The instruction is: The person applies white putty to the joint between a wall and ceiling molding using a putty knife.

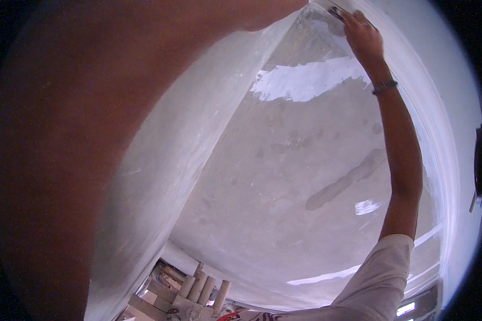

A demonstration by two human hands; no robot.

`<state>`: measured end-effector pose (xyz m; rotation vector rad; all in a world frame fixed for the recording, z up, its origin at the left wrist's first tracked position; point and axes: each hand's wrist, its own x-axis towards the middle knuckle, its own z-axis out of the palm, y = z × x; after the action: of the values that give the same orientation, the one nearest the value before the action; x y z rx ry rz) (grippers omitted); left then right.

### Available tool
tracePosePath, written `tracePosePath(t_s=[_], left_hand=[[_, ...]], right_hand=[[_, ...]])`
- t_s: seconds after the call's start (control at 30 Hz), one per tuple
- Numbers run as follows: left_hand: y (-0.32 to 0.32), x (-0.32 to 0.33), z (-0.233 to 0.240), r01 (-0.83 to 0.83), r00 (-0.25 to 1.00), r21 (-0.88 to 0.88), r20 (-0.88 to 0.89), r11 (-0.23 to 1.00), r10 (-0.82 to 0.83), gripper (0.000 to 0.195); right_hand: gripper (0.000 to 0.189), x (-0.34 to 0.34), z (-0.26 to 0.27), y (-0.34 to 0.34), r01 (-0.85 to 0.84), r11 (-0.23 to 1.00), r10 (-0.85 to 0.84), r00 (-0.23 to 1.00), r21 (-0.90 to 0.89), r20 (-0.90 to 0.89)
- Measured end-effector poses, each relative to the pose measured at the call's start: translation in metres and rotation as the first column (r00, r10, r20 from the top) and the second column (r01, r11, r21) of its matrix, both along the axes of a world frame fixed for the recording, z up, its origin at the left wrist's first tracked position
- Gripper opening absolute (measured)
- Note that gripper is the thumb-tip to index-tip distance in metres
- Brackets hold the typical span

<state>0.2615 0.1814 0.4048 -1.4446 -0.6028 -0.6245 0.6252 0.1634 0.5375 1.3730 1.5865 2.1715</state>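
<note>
My right hand (363, 38) is raised to the top of the picture, fingers closed around a small hand tool (335, 13) with a dark part. It looks like a putty knife, but the fingers hide most of it. The hand is close to a grey plastered surface (273, 168), near the corner where it meets a second pale surface (176, 132). Below the hand spreads a ragged patch of white filler (309, 82). My left arm (84, 100) fills the left side, very near the camera and blurred. It runs out past the top edge, so my left hand is out of view.
A smooth white surface (454, 76) curves along the right, with a dark fixture (480, 164) at the rim. Smaller white smears (367, 206) and a damp-looking streak (341, 182) mark the plaster. Several round poles (205, 289) and boards (156, 297) stand at the bottom left.
</note>
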Motion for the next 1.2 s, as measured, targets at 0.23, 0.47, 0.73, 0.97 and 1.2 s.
tracePosePath(t_s=[0.23, 0.47, 0.73, 0.97, 1.2], left_hand=[[0.002, -0.006, -0.002, 0.000, 1.000, -0.011, -0.003, 1.000, 0.000, 0.039], [0.000, 0.000, -0.003, -0.049, 0.999, -0.004, 0.022, 0.999, 0.049, 0.041], [-0.006, -0.010, -0.009, -0.010, 1.000, -0.021, 0.017, 1.000, 0.010, 0.042], [-0.001, -0.011, -0.006, 0.018, 1.000, -0.022, 0.023, 1.000, -0.018, 0.042], [0.001, -0.010, -0.003, 0.054, 0.998, -0.026, 0.012, 0.998, -0.054, 0.041]], right_hand=[[0.032, 0.018, -0.003, -0.075, -0.190, 0.981, 0.195, 0.962, 0.044, -0.190], [0.031, 0.016, 0.008, -0.035, -0.245, 0.970, 0.245, 0.970, 0.009, -0.004], [0.029, 0.012, 0.016, -0.004, -0.222, 0.975, 0.220, 0.972, 0.015, 0.082], [0.025, 0.000, 0.018, 0.003, -0.296, 0.955, 0.296, 0.955, 0.016, -0.003], [0.032, 0.009, 0.002, -0.030, -0.228, 0.974, 0.228, 0.973, 0.018, -0.023]])
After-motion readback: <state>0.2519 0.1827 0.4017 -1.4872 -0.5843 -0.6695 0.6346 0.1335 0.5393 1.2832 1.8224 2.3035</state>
